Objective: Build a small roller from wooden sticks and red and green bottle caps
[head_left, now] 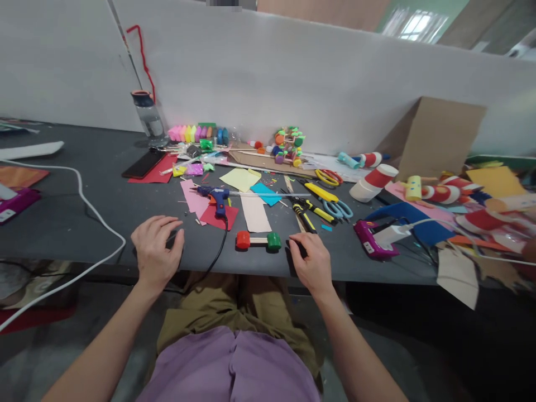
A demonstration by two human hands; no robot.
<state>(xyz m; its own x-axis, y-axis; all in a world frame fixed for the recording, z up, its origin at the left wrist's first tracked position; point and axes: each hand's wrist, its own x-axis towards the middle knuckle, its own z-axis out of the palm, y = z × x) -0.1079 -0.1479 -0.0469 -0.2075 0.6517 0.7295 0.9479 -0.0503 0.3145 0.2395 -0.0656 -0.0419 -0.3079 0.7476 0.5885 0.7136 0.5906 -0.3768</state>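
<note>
My left hand point(157, 248) rests at the table's near edge, its thumb apart from the loosely bent fingers and nothing in it. Beside the front edge on the other side lies my right hand point(312, 258), thumb and forefinger parted, also without anything held. Between them is a small dumbbell-like piece, with a red clay end point(243, 240) and a green clay end point(274, 241) joined by pale sticks point(258, 240). The green end is nearest my right hand, not touching it. A blue glue gun point(218, 198) lies on red paper point(229, 218), its black cord running past my left hand.
Behind are pliers point(302, 215), blue-handled scissors point(338, 209) and a yellow cutter point(321, 192). A clay-and-stick structure point(288, 146) stands near the white partition. Purple power strip point(377, 240), red-and-white cup point(374, 183) and paper crafts fill the right. Left are a phone point(143, 164) and bottle point(149, 118).
</note>
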